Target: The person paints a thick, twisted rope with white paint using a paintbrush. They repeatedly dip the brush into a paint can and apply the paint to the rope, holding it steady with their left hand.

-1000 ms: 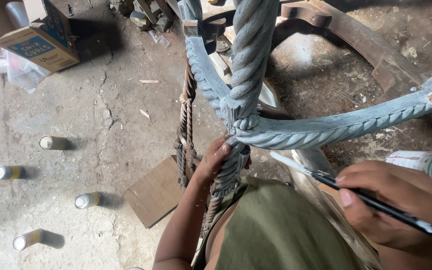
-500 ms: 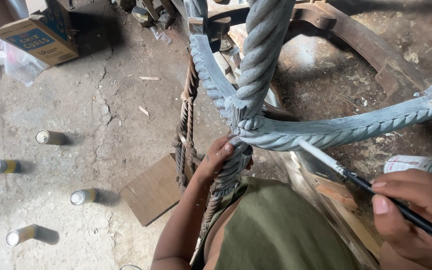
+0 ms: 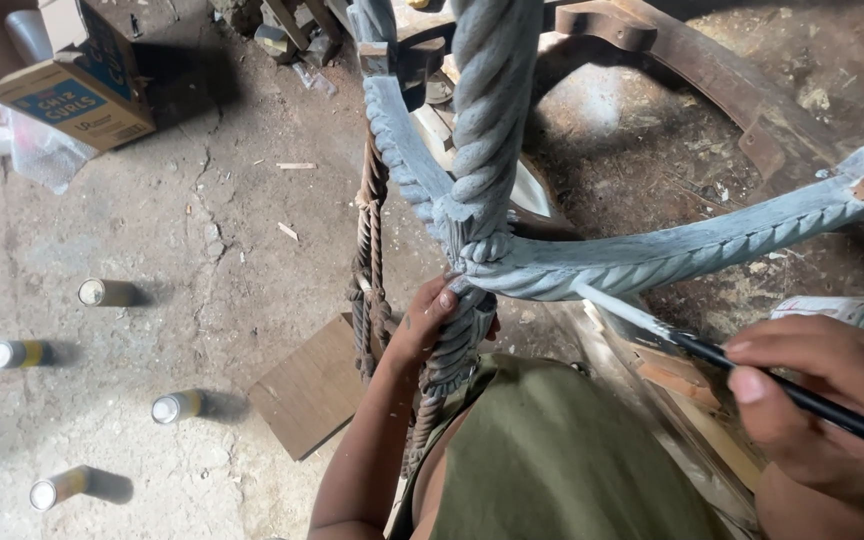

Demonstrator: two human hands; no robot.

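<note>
The left hand [image 3: 430, 325] wraps its fingers around the twisted post [image 3: 452, 345] just under the joint where the grey carved rail [image 3: 672, 255] meets it. The right hand [image 3: 822, 385] pinches a thin black brush [image 3: 752, 365] between thumb and fingertips, its pale tip touching the rail's underside. Four small cans [image 3: 102, 292] lie scattered on the concrete floor [image 3: 152, 220] toward its left edge. One flat board [image 3: 312, 385] lies beside the post's foot. One cardboard box [image 3: 72, 80] sits at the floor's far-left corner.
</note>
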